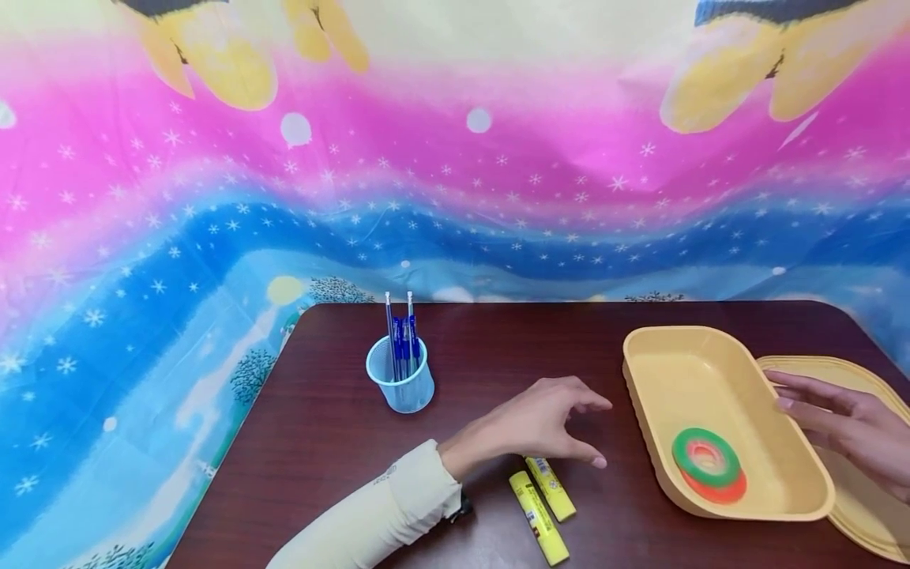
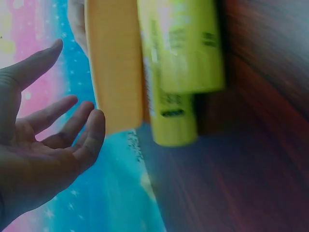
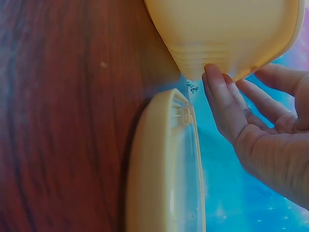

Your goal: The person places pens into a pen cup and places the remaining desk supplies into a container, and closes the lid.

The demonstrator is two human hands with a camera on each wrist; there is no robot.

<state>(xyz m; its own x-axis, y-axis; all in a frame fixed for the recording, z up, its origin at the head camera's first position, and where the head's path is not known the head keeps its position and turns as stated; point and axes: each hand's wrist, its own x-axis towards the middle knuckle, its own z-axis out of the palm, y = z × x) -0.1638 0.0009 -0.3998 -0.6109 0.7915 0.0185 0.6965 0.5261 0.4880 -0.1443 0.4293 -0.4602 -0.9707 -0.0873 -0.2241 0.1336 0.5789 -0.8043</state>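
Observation:
My left hand [image 1: 529,423] reaches over the table between two yellow glue sticks and a tan plastic box, thumb and fingers spread with nothing between them. One glue stick [image 1: 538,518] lies beside the other [image 1: 550,490], partly below that hand. In the left wrist view the glue sticks [image 2: 188,48] show large and blurred. Fingertips of my right hand [image 1: 856,427] are at the right wall of the box [image 1: 697,356], fingers fairly straight. Inside the box's near end, a green tape roll [image 1: 693,457] overlaps an orange-red roll [image 1: 728,491].
A tan lid [image 1: 839,490] lies right of the box, partly beneath my right hand. A light blue mesh cup [image 1: 405,393] with pens and two pencils stands at the back left of the dark wooden table [image 1: 298,474]. A patterned cloth [image 1: 462,174] hangs behind.

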